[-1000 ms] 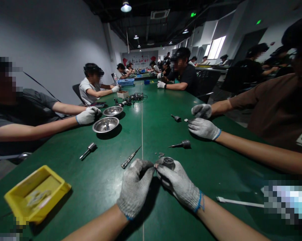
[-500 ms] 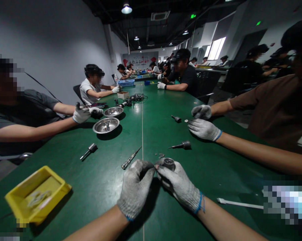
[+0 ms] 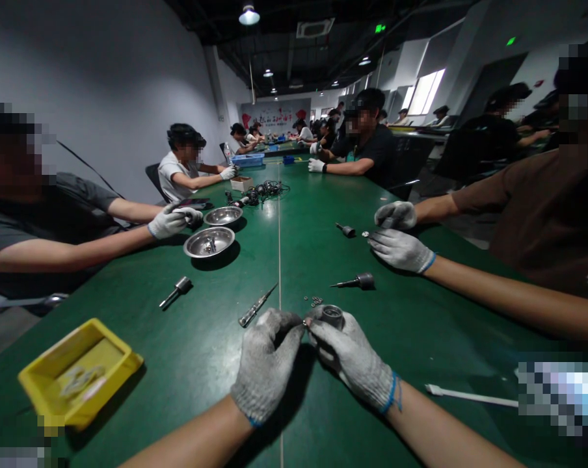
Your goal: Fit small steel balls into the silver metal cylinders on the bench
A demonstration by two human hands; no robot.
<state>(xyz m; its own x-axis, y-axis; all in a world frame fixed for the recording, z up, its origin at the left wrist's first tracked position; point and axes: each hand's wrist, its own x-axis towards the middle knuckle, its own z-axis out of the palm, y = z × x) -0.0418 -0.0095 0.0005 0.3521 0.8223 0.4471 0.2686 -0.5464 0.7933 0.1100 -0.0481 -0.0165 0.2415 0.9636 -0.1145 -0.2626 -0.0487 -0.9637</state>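
Note:
My gloved left hand [image 3: 267,361] is closed in a pinch, its fingertips meeting those of the other hand. A tiny shiny metal piece [image 3: 304,323] shows between the two sets of fingertips, too small to name. My gloved right hand [image 3: 350,357] is wrapped round a dark, round metal cup-shaped part [image 3: 332,316], its open end facing up. Just beyond it lie several small metal rings [image 3: 316,301]. A screwdriver with a clear handle [image 3: 255,307] rests past my left hand. Past my right hand lies a dark pointed tool with a thick round end [image 3: 357,281].
On the green table [image 3: 196,364], a yellow bin [image 3: 133,359] with pale pieces stands left. Behind are two steel bowls [image 3: 189,250], a metal socket-like tool [image 3: 177,292] and black cables [image 3: 269,190]. Co-workers' gloved hands [image 3: 404,250] work at both sides. A white strip [image 3: 469,394] lies right.
My hands keep almost the same pose, and the tiny metal piece shows more clearly between the fingertips. The co-worker at left has lowered a raised hand. The view has shifted slightly.

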